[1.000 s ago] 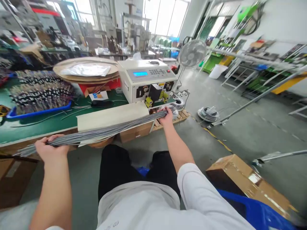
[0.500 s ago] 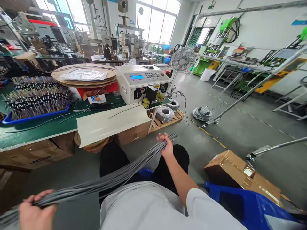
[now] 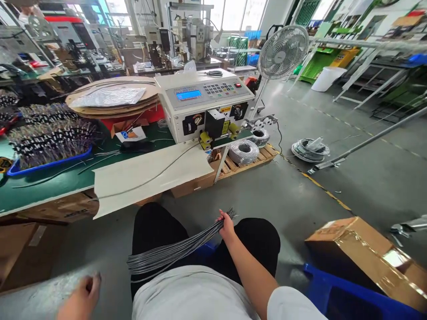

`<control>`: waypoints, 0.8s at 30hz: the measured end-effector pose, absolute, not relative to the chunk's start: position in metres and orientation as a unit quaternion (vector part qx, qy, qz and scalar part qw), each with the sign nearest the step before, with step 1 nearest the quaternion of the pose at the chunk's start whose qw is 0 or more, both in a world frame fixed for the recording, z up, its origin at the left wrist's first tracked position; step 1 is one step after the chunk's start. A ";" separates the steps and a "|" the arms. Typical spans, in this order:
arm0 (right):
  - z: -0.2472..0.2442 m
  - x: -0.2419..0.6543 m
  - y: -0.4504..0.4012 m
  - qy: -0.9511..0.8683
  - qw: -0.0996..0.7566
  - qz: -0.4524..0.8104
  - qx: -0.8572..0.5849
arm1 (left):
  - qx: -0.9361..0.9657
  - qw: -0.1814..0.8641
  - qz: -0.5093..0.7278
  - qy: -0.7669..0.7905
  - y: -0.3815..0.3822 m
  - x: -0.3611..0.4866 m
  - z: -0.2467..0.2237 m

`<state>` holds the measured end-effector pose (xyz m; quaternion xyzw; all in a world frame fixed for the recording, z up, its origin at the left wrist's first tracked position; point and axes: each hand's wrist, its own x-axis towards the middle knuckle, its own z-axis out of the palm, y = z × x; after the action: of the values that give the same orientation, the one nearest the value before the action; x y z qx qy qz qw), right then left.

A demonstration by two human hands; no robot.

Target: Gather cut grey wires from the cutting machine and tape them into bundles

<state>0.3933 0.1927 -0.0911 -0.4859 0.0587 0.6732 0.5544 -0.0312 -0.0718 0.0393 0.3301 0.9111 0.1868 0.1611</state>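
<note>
The bundle of grey wires (image 3: 173, 253) has been released by the left hand (image 3: 82, 295), whose fingers are loosely curled at the near left with nothing seen in them, so control of it now seems left to one side. Its far right end is gripped in the closed fingers of the right hand (image 3: 227, 226), with short tips protruding beyond, and its remainder is draped leftward across the thighs (image 3: 155, 224).
</note>
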 end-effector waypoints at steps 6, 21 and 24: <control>-0.088 0.383 0.204 0.046 0.533 0.711 -0.457 | 0.678 -0.155 0.241 0.677 0.066 0.043 0.105; -0.082 0.383 0.205 0.035 0.556 0.691 -0.462 | 0.689 -0.180 0.273 0.646 0.236 0.147 0.147; -0.079 0.381 0.206 0.035 0.549 0.693 -0.465 | 0.694 -0.183 0.273 0.640 0.231 0.148 0.145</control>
<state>0.3809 0.2061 -0.0793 -0.4649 0.0354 0.6935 0.5492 0.1476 0.2308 0.1454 0.6942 0.6403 0.2732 -0.1831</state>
